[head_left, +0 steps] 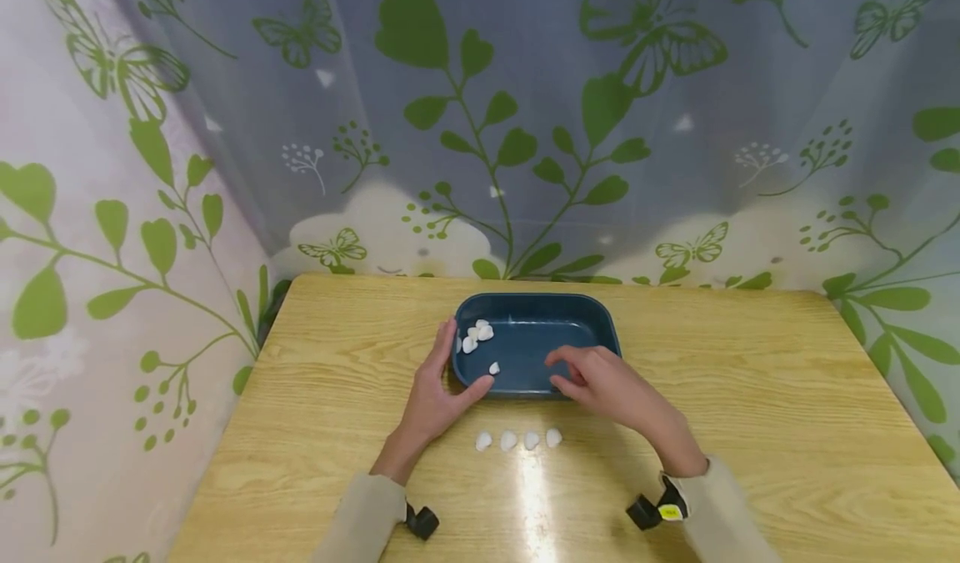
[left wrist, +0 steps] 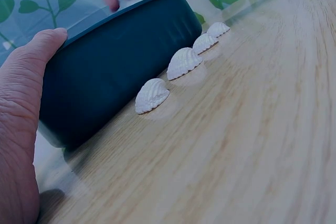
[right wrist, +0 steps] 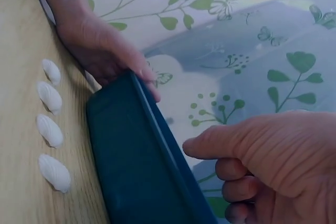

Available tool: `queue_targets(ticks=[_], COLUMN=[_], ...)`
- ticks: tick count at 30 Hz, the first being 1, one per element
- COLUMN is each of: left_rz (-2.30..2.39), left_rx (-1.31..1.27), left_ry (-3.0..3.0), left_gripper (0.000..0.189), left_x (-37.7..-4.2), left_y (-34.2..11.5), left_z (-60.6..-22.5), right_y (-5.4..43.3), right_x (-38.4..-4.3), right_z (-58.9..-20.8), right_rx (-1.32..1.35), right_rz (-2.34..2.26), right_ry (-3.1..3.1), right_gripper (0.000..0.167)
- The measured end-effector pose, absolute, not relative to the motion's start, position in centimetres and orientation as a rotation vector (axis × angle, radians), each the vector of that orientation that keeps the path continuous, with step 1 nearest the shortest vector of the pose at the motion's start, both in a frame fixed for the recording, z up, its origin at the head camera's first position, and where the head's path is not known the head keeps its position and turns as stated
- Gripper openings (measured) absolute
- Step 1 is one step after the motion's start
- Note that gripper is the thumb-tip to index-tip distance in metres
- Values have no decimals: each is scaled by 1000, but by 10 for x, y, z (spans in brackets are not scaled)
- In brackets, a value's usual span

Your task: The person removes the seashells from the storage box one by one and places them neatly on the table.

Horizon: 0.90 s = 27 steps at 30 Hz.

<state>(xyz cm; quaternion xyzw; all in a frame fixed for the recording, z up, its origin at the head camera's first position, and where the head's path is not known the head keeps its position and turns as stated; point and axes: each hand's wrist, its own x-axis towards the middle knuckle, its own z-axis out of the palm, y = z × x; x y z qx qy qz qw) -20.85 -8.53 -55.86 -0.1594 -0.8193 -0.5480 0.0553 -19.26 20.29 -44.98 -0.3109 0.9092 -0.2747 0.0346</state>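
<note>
A dark blue rectangular tub (head_left: 536,392) rests on the table. My left hand (head_left: 437,392) holds its left end, the fingers along the side and the thumb over the near rim. In the tub, several white seashells (head_left: 480,334) are clustered at the left, and a single shell (head_left: 494,369) lies closer to the left thumb. My right hand (head_left: 606,381) hovers over the tub's right part, thumb and index finger apart, other fingers curled, with nothing seen between them. A row of several ribbed white shells (left wrist: 184,63) runs along the table before the tub.
The wooden table (head_left: 337,363) extends around the tub on all sides. Behind it hangs a curtain (head_left: 525,129) printed with leaves and butterflies. Black wrist devices (head_left: 657,509) sit at both sleeve cuffs.
</note>
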Motion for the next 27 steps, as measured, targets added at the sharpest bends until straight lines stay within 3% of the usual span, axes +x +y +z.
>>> queue_targets(ticks=[9, 27], left_rz=[-1671, -1680], left_rx=[-460, -473], left_ry=[-2515, -2508], left_gripper=[104, 104], left_x=[-208, -208], left_y=[-86, -86], left_z=[-557, -556], right_y=[181, 145], right_x=[-224, -259], right_z=[-462, -486], right_rx=[-866, -818], right_rz=[-734, -707], right_ry=[2810, 2848], right_gripper=[28, 27])
